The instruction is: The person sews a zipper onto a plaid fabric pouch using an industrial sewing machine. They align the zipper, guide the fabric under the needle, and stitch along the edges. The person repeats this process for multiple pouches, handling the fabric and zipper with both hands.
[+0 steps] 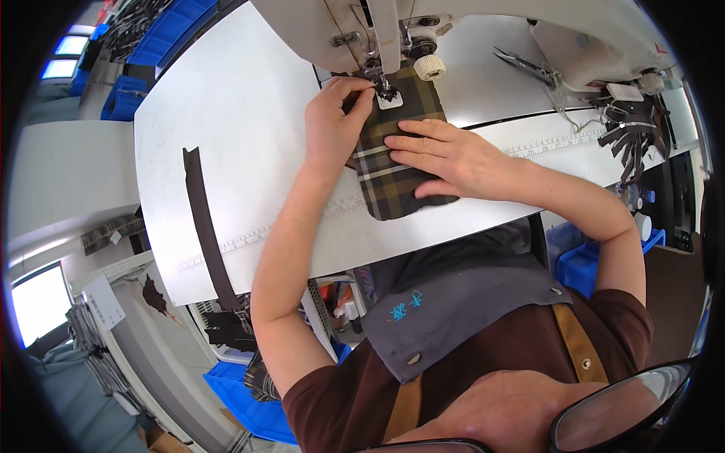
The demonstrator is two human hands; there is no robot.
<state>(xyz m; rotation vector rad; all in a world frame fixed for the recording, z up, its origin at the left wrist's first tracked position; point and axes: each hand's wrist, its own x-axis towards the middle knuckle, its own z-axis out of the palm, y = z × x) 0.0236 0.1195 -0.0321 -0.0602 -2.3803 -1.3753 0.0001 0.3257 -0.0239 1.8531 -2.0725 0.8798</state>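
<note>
A dark plaid fabric piece (408,177), brown and olive with pale lines, lies flat under the sewing machine's presser foot (387,89). A small white label (390,103) shows on the fabric right at the foot. My left hand (337,113) is closed in a pinch just left of the needle area, thumb and forefinger together beside the foot; what is between them is too small to make out. My right hand (464,160) rests open and flat on the right part of the fabric, fingers pointing left.
A long dark fabric strip (202,219) lies on the white table (249,151) at the left. Snips (522,64) lie on the machine bed at the right, near a bundle of dark strips (633,132). Blue bins (249,400) stand below the table.
</note>
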